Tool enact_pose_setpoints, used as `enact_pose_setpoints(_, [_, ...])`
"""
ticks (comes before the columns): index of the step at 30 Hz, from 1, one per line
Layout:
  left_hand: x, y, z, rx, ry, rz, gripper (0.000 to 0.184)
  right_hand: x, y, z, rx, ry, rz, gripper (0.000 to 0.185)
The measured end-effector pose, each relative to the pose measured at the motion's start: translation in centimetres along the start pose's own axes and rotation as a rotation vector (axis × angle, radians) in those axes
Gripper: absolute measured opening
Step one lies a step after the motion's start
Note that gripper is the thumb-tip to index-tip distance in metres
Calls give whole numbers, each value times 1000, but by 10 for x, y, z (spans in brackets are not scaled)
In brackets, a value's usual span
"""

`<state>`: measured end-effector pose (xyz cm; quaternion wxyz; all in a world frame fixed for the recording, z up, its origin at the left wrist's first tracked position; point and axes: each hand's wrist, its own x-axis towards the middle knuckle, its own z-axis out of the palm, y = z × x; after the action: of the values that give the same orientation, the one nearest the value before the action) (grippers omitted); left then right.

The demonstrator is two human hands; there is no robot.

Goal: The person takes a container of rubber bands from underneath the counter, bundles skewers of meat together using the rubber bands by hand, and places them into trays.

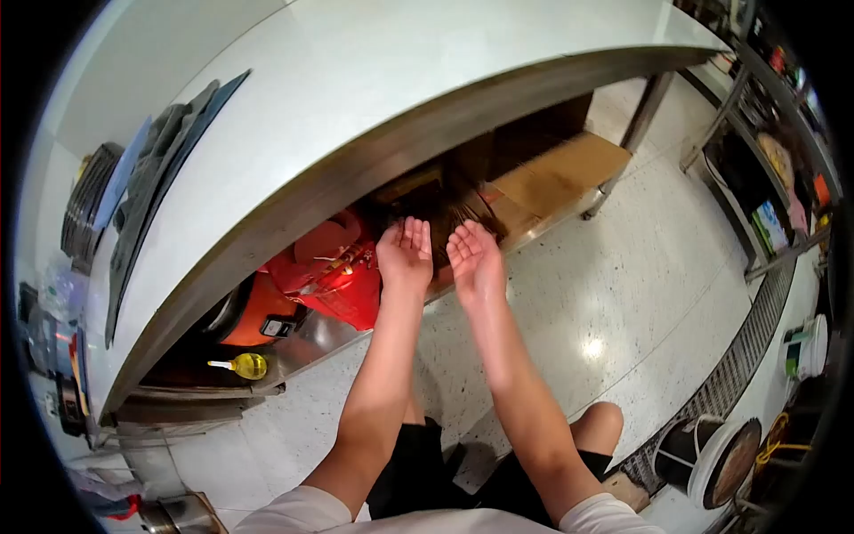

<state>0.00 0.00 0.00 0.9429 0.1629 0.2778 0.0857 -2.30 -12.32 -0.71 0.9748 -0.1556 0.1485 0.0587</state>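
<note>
L hand [406, 255] & R hand [478, 262] are palm-up, mostly open, holding nothing; L's nr red bag [336, 280], R's nr cardboard box [569, 169] on low metal shelf [313, 345].

The left hand [406, 256] and the right hand [477, 262] are facing palm up, side by side, slightly apart. A red bag [334, 283] is sitting just left of the left hand. Brown cardboard [567, 171] is lying beyond the right hand, to its right.
</note>
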Motion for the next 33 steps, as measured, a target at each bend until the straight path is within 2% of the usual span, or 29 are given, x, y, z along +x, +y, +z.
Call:
enact_pose_setpoints(2, [11, -14, 0, -43, 41, 62, 15, 24, -1, -5, 46, 64, -10, 27])
enact_pose_setpoints(3, [40, 8, 17, -103, 27, 68, 16, 58, 22, 20, 13, 5, -28, 27])
enact_pose_setpoints(5, [66, 2, 1, -34, 29, 100, 25, 73, 39, 19, 38, 7, -14, 25])
enact_pose_setpoints(6, [86, 4, -9, 5, 50, 78, 34, 83, 48, 20, 29, -18, 4, 17])
enact_pose_setpoints(7, [114, 1, -18, 29, -65, 114, 27, 97, 57, 19, -3, 18, -3, 17])
enact_pose_setpoints(8, [183, -10, -52, 407, -193, 410, 31, 112, 62, 19, -50, 50, 1, 19])
enact_pose_setpoints(11, [193, 15, -21, 111, -199, 164, 44, 136, 67, 16, -170, 24, -30, 29])
enact_pose_setpoints(12, [223, 25, -44, 836, -258, 582, 46, 131, 63, 17, -170, -11, -46, 29])
enact_pose_setpoints(14, [225, 31, -35, 281, -363, 97, 54, 119, 53, 9, -173, -34, -61, 29])
enact_pose_setpoints(15, [224, 28, -39, 285, -358, 89, 54, 112, 46, 1, -173, -13, -50, 31])
enact_pose_setpoints(19, [205, 24, -30, 848, -362, 716, 45, 90, 23, -4, -187, 82, -45, 34])
enact_pose_setpoints(21, [179, 23, -22, 999, -363, 868, 43, 77, 14, 2, -193, 55, -66, 38])
enact_pose_setpoints(23, [98, 29, 24, 334, -18, 222, 27, 58, 4, 24, -330, 41, -150, 42])
enact_pose_setpoints(24, [73, 27, 30, 320, 115, 181, 16, 47, 0, 34, -408, 80, -171, 46])
enact_pose_setpoints(25, [49, 23, 30, 152, -101, 203, 17, 37, -5, 42, -400, 97, -171, 46])
enact_pose_setpoints(27, [-16, 18, 39, 254, -31, 119, 17, 9, -15, 56, -600, 73, -202, 46])
enact_pose_setpoints(30, [-101, 15, 47, 228, 43, 38, 35, -50, -37, 73, -599, 210, -208, 37])
enact_pose_setpoints(31, [-123, 14, 42, 216, 0, 11, 33, -78, -46, 79, -564, 246, -196, 33])
enact_pose_setpoints(33, [-184, 20, 39, 276, 131, -61, 34, -139, -60, 94, -599, 364, -168, 27])
